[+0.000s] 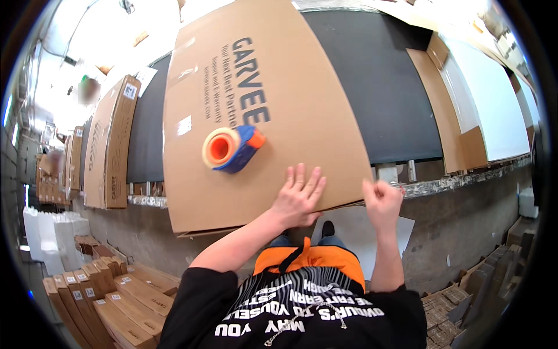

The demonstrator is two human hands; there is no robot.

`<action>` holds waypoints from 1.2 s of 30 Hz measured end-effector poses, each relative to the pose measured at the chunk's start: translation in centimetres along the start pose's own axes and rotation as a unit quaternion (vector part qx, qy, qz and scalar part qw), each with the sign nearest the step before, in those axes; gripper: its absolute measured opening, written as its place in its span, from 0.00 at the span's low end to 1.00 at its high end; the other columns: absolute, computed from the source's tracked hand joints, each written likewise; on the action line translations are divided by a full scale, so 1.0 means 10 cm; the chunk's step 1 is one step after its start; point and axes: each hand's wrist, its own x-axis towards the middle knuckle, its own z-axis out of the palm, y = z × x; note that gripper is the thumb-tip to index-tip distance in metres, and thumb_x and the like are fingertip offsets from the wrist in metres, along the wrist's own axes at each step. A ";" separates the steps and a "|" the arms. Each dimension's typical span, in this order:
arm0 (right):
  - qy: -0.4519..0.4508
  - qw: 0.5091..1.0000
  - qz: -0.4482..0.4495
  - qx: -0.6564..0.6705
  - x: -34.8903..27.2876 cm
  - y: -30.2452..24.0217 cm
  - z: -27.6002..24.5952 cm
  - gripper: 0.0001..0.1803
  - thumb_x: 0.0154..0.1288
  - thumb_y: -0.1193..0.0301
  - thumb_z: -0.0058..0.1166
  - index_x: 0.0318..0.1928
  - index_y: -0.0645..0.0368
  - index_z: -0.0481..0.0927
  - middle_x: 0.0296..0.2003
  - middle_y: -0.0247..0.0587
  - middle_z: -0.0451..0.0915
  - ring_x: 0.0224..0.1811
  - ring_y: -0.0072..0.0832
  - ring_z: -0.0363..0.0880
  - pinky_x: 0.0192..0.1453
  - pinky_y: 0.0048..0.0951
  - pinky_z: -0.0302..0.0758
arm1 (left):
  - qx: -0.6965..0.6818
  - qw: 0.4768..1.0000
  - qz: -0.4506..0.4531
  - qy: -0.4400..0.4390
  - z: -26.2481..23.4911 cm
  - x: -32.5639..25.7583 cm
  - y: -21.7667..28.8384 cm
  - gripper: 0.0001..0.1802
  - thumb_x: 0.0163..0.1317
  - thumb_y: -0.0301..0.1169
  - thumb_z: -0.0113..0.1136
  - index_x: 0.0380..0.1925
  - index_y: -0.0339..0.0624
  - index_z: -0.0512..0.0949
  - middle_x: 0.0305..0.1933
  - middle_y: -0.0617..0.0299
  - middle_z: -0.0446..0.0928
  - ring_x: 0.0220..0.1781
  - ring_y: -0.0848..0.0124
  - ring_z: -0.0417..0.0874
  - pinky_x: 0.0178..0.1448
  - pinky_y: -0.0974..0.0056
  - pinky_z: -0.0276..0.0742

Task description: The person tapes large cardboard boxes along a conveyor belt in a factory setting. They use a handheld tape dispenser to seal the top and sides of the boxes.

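A large flat brown cardboard box [302,104] with dark printing lies across the black conveyor belt [378,87]. My left hand [299,200] rests flat on its top near the front edge, fingers spread, holding nothing. Beside the box's near right corner, my right hand [383,203] is closed in a fist; whatever it may hold is hidden. A blue and orange tape dispenser [241,157] with a tan tape roll sits on the box, to the left of and beyond my left hand. Pieces of clear tape [188,72] cross the box's left side.
To the right, an open carton [427,99] with a white panel [488,93] stands on the line. Further boxes [107,145] stand along the line at left. Stacked flat cartons [131,308] and white foam blocks [52,238] are at lower left, cardboard stacks [447,314] at lower right.
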 end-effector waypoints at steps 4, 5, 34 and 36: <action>-0.121 0.983 -0.015 0.138 0.14 -1.28 1.22 0.36 0.61 0.47 0.61 0.56 0.67 0.76 0.35 0.49 0.84 0.40 0.34 0.84 0.45 0.35 0.78 | -0.132 0.986 0.006 0.097 0.42 -0.02 -0.12 0.48 0.49 0.54 0.67 0.65 0.34 0.68 0.73 0.40 0.59 0.72 0.29 0.58 0.71 0.31 0.55; -0.158 0.970 0.017 0.182 0.20 -1.41 1.64 0.51 0.56 0.41 0.62 0.66 0.69 0.62 0.46 0.57 0.80 0.49 0.40 0.82 0.53 0.39 0.76 | -0.142 0.984 0.028 0.105 0.39 0.05 -0.10 0.48 0.49 0.54 0.67 0.65 0.34 0.68 0.73 0.40 0.59 0.72 0.29 0.58 0.71 0.31 0.55; -0.258 0.828 0.017 -0.498 0.11 -0.90 -0.08 0.16 0.42 0.64 0.57 0.35 0.47 0.87 0.30 0.48 0.85 0.39 0.47 0.84 0.45 0.41 0.81 | -0.041 0.998 -0.023 0.036 0.10 0.05 0.01 0.51 0.42 0.51 0.74 0.65 0.36 0.68 0.72 0.46 0.64 0.73 0.42 0.63 0.76 0.39 0.53; -0.289 0.827 0.017 -0.482 -0.26 -0.63 -0.12 0.20 0.40 0.64 0.57 0.37 0.57 0.86 0.34 0.54 0.85 0.41 0.45 0.86 0.47 0.41 0.82 | -0.025 0.999 -0.030 0.026 0.10 0.02 -0.02 0.51 0.42 0.51 0.74 0.65 0.36 0.69 0.72 0.46 0.64 0.73 0.42 0.63 0.76 0.39 0.54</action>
